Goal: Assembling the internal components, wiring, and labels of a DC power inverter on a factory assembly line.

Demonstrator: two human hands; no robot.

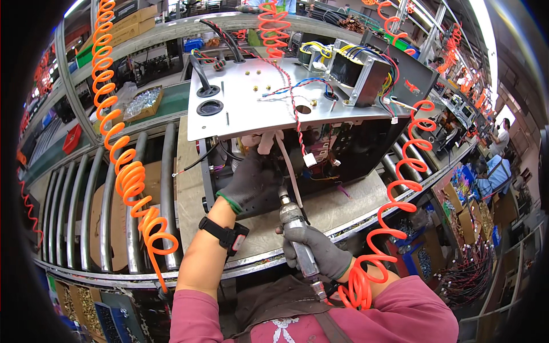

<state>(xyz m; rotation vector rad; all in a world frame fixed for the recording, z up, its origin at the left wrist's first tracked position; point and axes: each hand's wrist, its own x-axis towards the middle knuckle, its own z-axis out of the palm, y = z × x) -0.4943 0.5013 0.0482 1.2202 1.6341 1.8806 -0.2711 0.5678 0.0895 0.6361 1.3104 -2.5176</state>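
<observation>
Left hand (251,178) in a dark grey knit glove, bright green band (229,204) at the cuff; black strap (215,230) on that wrist carries a small dark boxy device (237,237) with red edging. Right hand (323,249) gloved in plain grey. Dusty-rose sleeves (194,318) both sides, dark brown apron (274,304) over the matching top, white motif (282,330) at the front.

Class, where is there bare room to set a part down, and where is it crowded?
Bare: board between the machine and front rail, right of the tool; metal plate between front pin and red wire. Crowded: under the plate's edge, around the left hand and tube.
</observation>
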